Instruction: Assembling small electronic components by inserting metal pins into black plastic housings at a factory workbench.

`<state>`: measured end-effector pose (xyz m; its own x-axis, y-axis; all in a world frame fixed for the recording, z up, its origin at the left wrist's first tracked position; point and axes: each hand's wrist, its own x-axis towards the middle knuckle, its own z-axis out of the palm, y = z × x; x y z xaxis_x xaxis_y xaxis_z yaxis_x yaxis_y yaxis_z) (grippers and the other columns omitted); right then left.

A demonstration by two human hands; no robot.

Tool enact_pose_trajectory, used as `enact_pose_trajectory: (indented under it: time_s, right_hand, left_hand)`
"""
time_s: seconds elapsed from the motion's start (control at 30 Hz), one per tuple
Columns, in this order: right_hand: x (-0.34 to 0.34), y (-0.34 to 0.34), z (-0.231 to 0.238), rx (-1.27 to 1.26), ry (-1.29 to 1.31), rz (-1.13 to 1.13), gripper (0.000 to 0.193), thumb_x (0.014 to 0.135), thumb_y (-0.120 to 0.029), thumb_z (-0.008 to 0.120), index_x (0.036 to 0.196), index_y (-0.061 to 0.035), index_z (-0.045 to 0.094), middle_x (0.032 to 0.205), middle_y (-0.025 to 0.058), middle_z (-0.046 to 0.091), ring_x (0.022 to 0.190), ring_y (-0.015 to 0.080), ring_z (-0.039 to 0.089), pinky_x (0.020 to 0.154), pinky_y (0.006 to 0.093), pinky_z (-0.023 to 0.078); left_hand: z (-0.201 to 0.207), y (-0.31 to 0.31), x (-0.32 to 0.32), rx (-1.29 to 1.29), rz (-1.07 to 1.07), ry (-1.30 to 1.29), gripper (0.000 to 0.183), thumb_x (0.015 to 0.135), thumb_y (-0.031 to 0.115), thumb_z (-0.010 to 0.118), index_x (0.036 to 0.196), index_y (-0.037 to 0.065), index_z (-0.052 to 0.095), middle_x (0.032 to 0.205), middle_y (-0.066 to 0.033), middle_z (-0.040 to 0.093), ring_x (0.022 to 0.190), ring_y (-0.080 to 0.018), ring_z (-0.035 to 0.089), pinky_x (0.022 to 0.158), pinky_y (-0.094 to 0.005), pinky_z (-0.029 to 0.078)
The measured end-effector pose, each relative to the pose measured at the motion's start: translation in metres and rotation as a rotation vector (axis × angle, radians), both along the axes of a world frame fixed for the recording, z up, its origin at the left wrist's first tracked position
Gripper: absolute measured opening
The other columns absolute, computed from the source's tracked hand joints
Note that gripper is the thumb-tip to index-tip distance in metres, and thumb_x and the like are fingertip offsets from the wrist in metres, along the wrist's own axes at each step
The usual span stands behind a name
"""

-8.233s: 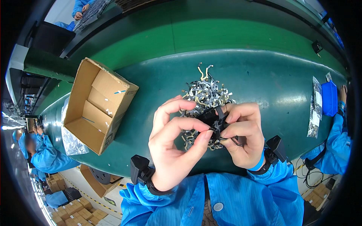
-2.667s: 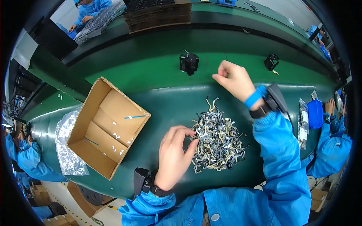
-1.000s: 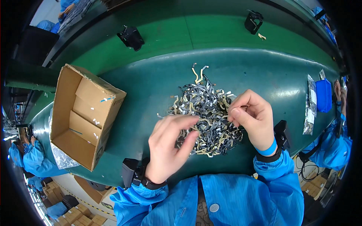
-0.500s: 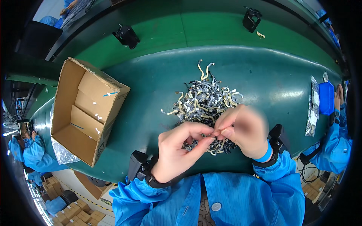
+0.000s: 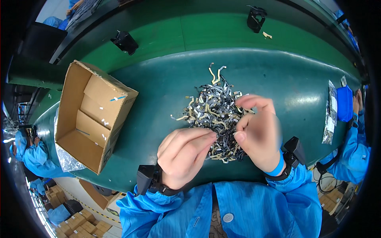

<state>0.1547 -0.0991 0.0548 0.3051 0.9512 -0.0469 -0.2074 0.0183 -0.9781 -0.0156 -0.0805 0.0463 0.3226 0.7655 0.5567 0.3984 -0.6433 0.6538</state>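
A heap of small flexible ribbon cables (image 5: 216,107), grey, black and cream, lies on the green table in front of me. Over the heap's near left side is my left hand (image 5: 184,154), its fingertips pinched together; anything between them is hidden. My right hand (image 5: 260,133) hovers at the heap's right edge, thumb and fingers curved but apart, with nothing visible in them. Part of the right hand is blurred. Black devices are strapped to both wrists.
An open cardboard box (image 5: 89,148) with white and blue scraps inside stands at the left. Clear bags (image 5: 328,115) and a blue bin (image 5: 344,104) are at the far right, beside a co-worker's arm. Two black holders (image 5: 125,42) sit along the far side.
My hands were together at the fingertips and have come apart. The left has drawn slightly left and closed its fingers; the right has spread thumb and fingers.
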Motion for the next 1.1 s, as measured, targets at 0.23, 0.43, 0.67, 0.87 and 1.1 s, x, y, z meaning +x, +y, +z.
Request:
enact_pose_trajectory:
  time_s: [0.23,0.43,0.67,0.87,1.1]
  right_hand:
    - [0.018,-0.005,-0.005,-0.211,0.158,0.579,0.01,0.089,-0.002,0.061,0.093,-0.0051,0.053,0.065,-0.0077,0.05,0.055,-0.0035,0.043,0.047,0.0162,0.029]
    - [0.019,-0.005,-0.001,-0.249,0.11,0.609,0.01,0.087,-0.001,0.062,0.089,-0.0053,0.054,0.066,-0.0075,0.05,0.055,-0.0035,0.043,0.047,0.0163,0.03]
    - [0.019,-0.006,-0.005,-0.249,0.016,0.617,0.011,0.084,0.001,0.062,0.085,-0.0058,0.053,0.064,-0.0074,0.048,0.056,-0.0033,0.041,0.048,0.0171,0.03]
    - [0.018,-0.005,-0.006,-0.197,-0.013,0.584,0.011,0.083,0.001,0.061,0.083,-0.0055,0.052,0.059,-0.0076,0.046,0.054,-0.0026,0.04,0.048,0.018,0.029]
    - [0.018,-0.007,-0.012,-0.158,-0.097,0.542,0.011,0.082,0.0,0.063,0.085,-0.0045,0.053,0.055,-0.0065,0.044,0.051,-0.002,0.037,0.047,0.0189,0.029]
  left_hand:
    - [-0.004,0.002,0.003,0.065,-0.085,0.017,0.024,0.063,-0.006,0.073,0.087,0.0,0.07,0.09,-0.0089,0.068,0.074,-0.0223,0.068,0.06,-0.0284,0.055]
    - [-0.01,0.002,0.003,0.102,-0.112,0.042,0.024,0.064,-0.004,0.071,0.088,-0.001,0.07,0.092,-0.0101,0.068,0.075,-0.0224,0.069,0.061,-0.0287,0.055]
    - [-0.009,0.0,0.006,0.037,-0.091,0.026,0.026,0.065,-0.009,0.077,0.086,0.0,0.065,0.087,-0.0125,0.069,0.072,-0.0238,0.069,0.06,-0.0284,0.054]
    - [-0.009,0.0,0.005,0.04,-0.106,0.02,0.025,0.066,-0.008,0.076,0.085,0.0,0.064,0.087,-0.0131,0.07,0.073,-0.0241,0.069,0.059,-0.0284,0.054]
    - [-0.004,-0.001,0.008,0.03,-0.085,0.031,0.021,0.068,-0.006,0.076,0.084,0.0,0.065,0.089,-0.0132,0.07,0.075,-0.0239,0.07,0.063,-0.0283,0.055]
